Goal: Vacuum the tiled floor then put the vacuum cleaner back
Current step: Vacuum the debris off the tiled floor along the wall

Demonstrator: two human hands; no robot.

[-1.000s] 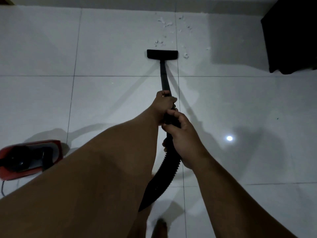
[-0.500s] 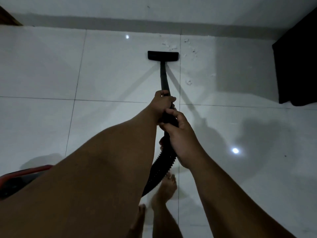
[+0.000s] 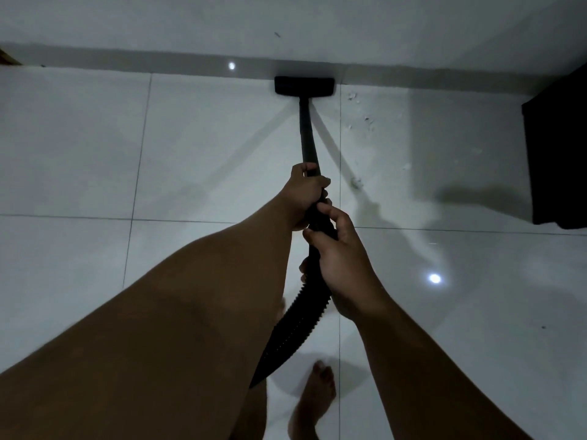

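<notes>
Now we are clenching both hands on the long black vacuum wand [image 3: 307, 134], left hand [image 3: 304, 193] farther, right hand [image 3: 341, 258] nearer above the ribbed black hose [image 3: 295, 325]; its flat black nozzle [image 3: 304, 86] is resting on the glossy white tiled floor [image 3: 190, 147] against the far wall, white crumbs [image 3: 359, 122] lying right.

A home room: glossy white floor tiles [image 3: 79, 147], plain wall [image 3: 381, 23], dark furniture [image 3: 559, 160], bare foot [image 3: 314, 398].
</notes>
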